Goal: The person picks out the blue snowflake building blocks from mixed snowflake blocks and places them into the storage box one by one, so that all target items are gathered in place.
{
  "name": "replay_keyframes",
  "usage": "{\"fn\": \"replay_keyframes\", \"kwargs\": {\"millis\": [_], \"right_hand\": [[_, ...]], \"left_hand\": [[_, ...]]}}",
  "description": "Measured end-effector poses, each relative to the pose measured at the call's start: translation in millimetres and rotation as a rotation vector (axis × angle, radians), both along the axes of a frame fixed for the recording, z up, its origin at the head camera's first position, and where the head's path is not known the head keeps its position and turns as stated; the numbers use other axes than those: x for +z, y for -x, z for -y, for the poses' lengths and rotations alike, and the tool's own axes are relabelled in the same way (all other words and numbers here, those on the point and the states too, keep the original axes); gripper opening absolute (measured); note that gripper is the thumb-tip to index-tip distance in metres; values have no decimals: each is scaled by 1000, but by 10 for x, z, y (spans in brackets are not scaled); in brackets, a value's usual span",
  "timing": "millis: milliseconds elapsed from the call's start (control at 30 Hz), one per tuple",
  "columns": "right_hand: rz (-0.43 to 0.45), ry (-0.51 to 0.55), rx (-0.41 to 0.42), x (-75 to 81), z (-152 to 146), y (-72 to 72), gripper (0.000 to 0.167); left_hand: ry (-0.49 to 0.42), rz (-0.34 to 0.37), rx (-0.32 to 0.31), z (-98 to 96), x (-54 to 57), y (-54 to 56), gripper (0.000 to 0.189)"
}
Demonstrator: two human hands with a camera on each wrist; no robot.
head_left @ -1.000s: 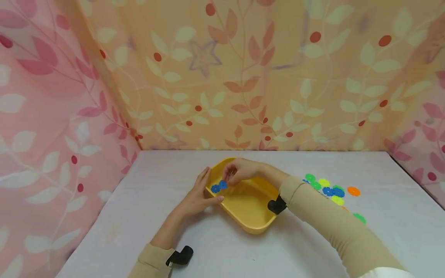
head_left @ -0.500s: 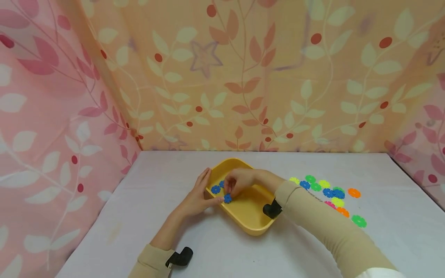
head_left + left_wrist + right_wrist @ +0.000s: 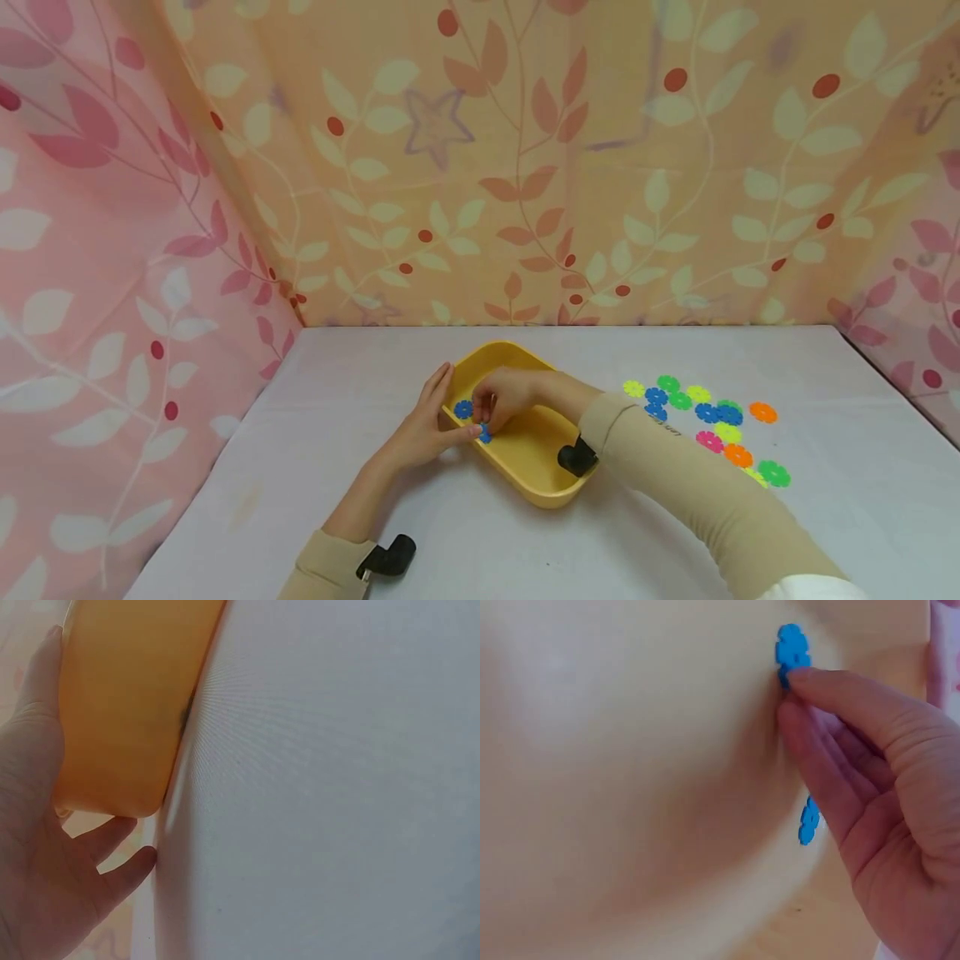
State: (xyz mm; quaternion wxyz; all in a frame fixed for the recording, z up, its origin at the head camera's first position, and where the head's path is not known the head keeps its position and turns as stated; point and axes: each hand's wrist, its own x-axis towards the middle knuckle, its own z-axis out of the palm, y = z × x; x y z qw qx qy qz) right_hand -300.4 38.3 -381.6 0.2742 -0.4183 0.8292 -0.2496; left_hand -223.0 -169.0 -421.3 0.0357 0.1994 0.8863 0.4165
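A yellow plastic bin lies at an angle in the middle of the table. My left hand holds its left corner, thumb at the rim and fingers along the outside of the end wall; the left wrist view shows this from outside. My right hand reaches into the bin and pinches a blue flower-shaped disc by its edge, beside the bin's wall. Another blue disc lies in the left end of the bin. In the right wrist view, a second blue disc shows partly behind the fingers.
On the table right of the bin lie several loose flower discs, among them an orange disc, a pink disc and a green disc. The right sleeve passes in front of them. A patterned curtain hangs behind.
My right hand has moved down toward the bin's near wall with a blue disc, away from the discs in the left end. My left hand has stayed on the bin.
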Motion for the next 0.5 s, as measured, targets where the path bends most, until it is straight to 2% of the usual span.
{"fn": "replay_keyframes", "kwargs": {"millis": [167,300,400,500], "right_hand": [[12,-7,-16,2,22,-21,15],[-5,-7,-9,65,2,-15,13],[-27,38,8,145,-27,7,13],[1,99,-6,245,-71,25,16]], "left_hand": [[4,4,1,-11,-9,-1,106],[16,-4,13,-17,-11,-4,107],[20,-16,17,-17,-4,-7,108],[20,-18,20,-10,6,-6,107]]}}
